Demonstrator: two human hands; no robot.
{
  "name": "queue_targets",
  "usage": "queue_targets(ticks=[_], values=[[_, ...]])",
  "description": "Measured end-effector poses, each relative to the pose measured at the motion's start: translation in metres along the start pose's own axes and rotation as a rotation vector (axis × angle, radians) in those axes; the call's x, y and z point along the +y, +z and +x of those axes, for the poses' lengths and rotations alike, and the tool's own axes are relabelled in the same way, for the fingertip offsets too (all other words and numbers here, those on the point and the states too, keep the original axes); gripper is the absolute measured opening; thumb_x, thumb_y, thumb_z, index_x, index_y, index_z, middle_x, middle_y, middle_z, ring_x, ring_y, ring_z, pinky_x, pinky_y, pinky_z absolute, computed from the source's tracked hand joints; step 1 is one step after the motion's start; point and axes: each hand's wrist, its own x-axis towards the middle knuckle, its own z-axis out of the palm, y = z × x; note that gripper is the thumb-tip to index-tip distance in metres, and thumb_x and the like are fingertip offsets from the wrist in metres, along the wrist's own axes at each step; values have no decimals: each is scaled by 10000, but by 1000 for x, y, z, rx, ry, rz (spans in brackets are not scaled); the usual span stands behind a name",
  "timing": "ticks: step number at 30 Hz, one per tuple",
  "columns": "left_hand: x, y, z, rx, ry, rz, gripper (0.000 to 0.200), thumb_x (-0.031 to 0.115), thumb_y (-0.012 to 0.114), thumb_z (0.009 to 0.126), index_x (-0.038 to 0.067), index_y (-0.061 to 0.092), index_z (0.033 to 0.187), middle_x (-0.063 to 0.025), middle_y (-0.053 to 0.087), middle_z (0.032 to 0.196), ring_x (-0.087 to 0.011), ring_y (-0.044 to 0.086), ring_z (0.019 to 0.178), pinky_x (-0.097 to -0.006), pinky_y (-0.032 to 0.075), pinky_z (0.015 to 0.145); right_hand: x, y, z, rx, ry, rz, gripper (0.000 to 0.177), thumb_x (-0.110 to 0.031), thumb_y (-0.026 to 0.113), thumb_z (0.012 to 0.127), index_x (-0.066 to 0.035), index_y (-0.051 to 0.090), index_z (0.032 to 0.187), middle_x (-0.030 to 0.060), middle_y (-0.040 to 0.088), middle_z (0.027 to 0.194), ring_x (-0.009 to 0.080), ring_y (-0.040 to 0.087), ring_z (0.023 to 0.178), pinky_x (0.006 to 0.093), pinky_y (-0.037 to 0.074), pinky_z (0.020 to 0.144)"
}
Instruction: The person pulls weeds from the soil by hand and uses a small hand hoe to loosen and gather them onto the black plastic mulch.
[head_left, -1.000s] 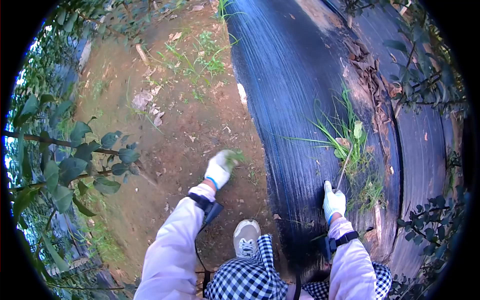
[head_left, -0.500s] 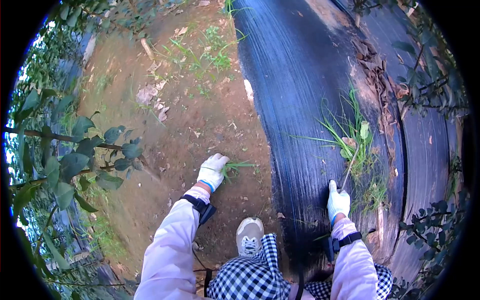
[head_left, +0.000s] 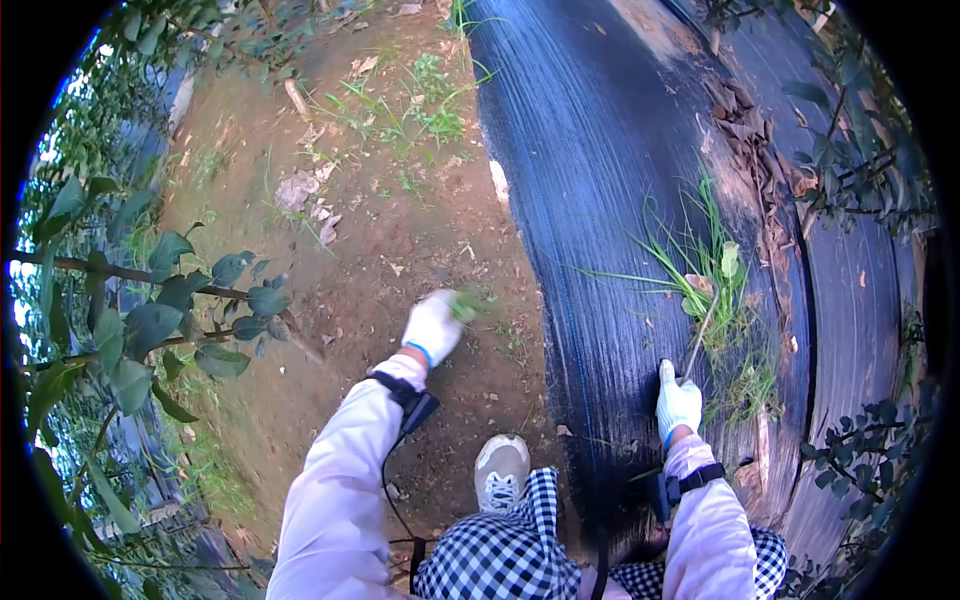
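My left hand (head_left: 433, 328), in a white glove with a blue cuff, is closed on a tuft of green grass (head_left: 467, 306) above the bare soil (head_left: 400, 240). Motion blurs both the tuft and the fingers. On the right, my gloved right hand (head_left: 679, 402) grips a thin, stick-like rod (head_left: 701, 335) with the thumb laid along it. The rod's far end runs into a clump of long grass and weeds (head_left: 735, 295) on the black ground sheet (head_left: 590, 220); whether it has a head there cannot be seen.
Leafy branches (head_left: 150, 320) reach in from the left, and more foliage (head_left: 865, 455) hangs at the right edge. Low weeds (head_left: 430, 110) grow farther up the soil. Dry leaves (head_left: 745, 130) lie along a sheet seam. My shoe (head_left: 501, 470) stands near the sheet's edge.
My left hand has moved slightly up and to the right with the grass, which is now blurred. My right hand and the rod have hardly moved.
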Motion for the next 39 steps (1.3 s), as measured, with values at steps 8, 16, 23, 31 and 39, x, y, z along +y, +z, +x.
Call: queue_targets(ticks=[8,16,23,31,39], values=[[-31,-26,-79,-30,346,216,312,165,741,768,107,637,1057,-122,628,995,-322,649,831,-386,539,761,-6,-2,-7,20,-11,-24,564,-537,617,868,26,655,833,221,682,818,362,667,810,429,488,785],[-51,6,-60,67,93,-218,335,73,740,741,73,619,1054,-179,568,993,-364,592,891,-386,527,715,5,2,-1,0,10,1,579,-549,601,873,25,664,849,222,687,843,365,666,834,429,487,796],[-14,16,-44,-146,580,380,374,208,758,708,134,616,1046,-151,572,1061,-381,571,999,-439,516,789,0,1,-5,20,-8,-68,588,-554,592,875,30,667,878,232,688,875,374,667,868,431,488,820],[40,30,-17,-46,523,354,399,71,702,726,171,604,1100,-165,556,1104,-389,566,1007,-435,513,815,3,1,0,-7,-3,-62,586,-557,595,871,24,670,888,232,688,883,378,664,884,436,485,823],[128,39,-13,46,100,-406,242,98,638,829,50,593,1062,-155,639,1011,-306,627,952,-431,511,779,-11,-37,-3,163,-146,-5,486,-474,589,911,6,633,851,171,657,763,297,632,721,415,482,729]])
